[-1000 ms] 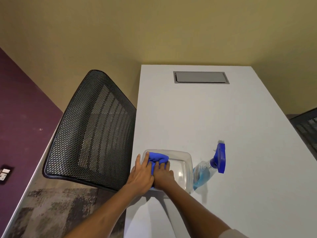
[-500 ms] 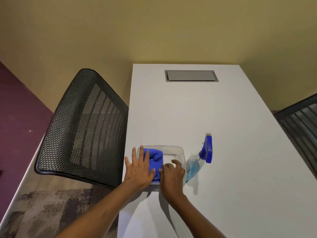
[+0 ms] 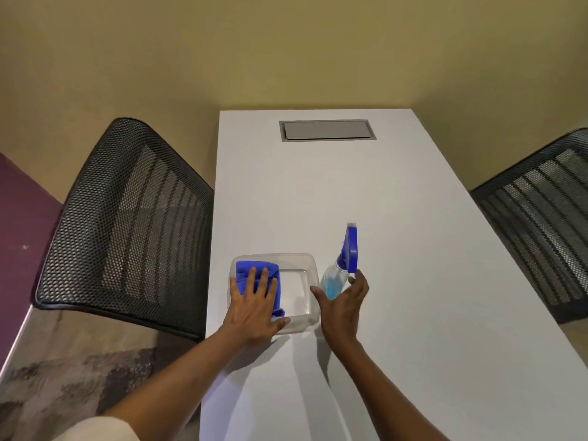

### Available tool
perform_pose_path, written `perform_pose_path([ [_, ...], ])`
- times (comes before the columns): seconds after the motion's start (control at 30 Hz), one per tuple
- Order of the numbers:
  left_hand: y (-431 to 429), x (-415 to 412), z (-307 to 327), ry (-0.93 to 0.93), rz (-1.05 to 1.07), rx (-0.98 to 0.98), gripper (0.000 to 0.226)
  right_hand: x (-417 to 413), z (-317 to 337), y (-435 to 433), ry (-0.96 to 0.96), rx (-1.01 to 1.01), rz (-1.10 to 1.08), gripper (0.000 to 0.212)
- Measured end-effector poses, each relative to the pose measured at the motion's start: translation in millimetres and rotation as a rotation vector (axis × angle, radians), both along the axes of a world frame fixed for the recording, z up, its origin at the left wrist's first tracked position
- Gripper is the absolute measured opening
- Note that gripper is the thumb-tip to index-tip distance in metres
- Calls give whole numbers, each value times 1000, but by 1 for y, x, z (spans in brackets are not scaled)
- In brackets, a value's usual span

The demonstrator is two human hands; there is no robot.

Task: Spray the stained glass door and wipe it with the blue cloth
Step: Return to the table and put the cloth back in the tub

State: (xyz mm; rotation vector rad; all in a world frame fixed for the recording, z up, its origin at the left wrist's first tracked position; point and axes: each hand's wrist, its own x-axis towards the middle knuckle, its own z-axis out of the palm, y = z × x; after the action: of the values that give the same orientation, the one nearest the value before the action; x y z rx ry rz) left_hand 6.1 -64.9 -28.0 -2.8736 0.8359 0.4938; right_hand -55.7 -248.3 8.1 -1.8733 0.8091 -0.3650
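Observation:
A clear plastic container (image 3: 310, 283) sits on the white table (image 3: 397, 249) near its left edge. The blue cloth (image 3: 245, 270) lies in the container's left half. My left hand (image 3: 254, 305) rests flat on the cloth with fingers spread. A spray bottle (image 3: 337, 275) with blue liquid and a blue trigger head stands just right of the container. My right hand (image 3: 345, 302) is open, its fingers curved around the bottle's base without closing on it. No glass door is in view.
A black mesh chair (image 3: 127, 224) stands close against the table's left side, and another mesh chair (image 3: 541, 218) is at the right. A grey cable hatch (image 3: 326, 130) is set into the table's far end. Yellow walls close the space behind.
My right hand left the cloth in the container and moved right to the spray bottle. My left hand stayed on the cloth. The view shifted left.

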Motion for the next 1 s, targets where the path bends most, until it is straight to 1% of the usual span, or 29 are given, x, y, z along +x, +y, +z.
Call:
perform_pose_path([
  [0.07, -2, -2, -1, 4, 9, 8, 103, 3, -5, -5, -27, 85, 63, 90],
  [0.2, -4, -3, -3, 0, 31, 10, 100, 4, -13, -12, -88, 178, 73, 67],
  [0.33, -5, -3, -1, 2, 30, 2, 104, 7, -8, -20, -125, 190, 48, 58],
  [0.43, -6, -4, 1, -9, 26, 4, 107, 11, 12, -22, -201, 196, -3, 51],
  [0.63, -5, 0, 6, -14, 24, 21, 109, 20, 59, -13, -310, 136, 2, 51],
  [0.73, -5, 4, 9, 6, 28, 31, 109, 25, 71, -3, -294, 99, 75, 49],
  [0.87, -7, 6, 14, 38, 59, 36, 113, 33, 70, 15, -240, 59, 187, 52],
  [1.0, -6, 7, 16, 33, 97, 36, 118, 35, 48, 27, -218, 73, 241, 51],
])
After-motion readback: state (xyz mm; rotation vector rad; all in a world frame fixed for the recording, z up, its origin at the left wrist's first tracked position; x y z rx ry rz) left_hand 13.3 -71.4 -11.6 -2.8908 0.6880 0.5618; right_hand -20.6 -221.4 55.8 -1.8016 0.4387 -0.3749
